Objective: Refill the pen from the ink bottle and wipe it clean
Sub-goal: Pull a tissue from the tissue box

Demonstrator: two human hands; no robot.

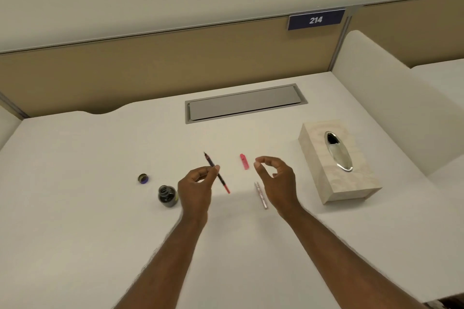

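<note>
Left hand: the pen (217, 173) is being pinched at mid-shaft by the left hand (195, 188), tip tilted away.
Right hand: nothing is being held by the right hand (275, 179), fingers loosely curled.
Ink bottle: the ink bottle (167, 196) is standing uncapped left of centre on the desk (75, 221), its cap (143, 178) nearby.
Right edge: a tissue box (339, 160) is lying there.

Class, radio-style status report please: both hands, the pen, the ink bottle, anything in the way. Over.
Left hand pinching pen; right hand empty, fingers loosely curled. Ink bottle open, cap beside it. Tissue box at right. Nothing blocking. Over.
</note>
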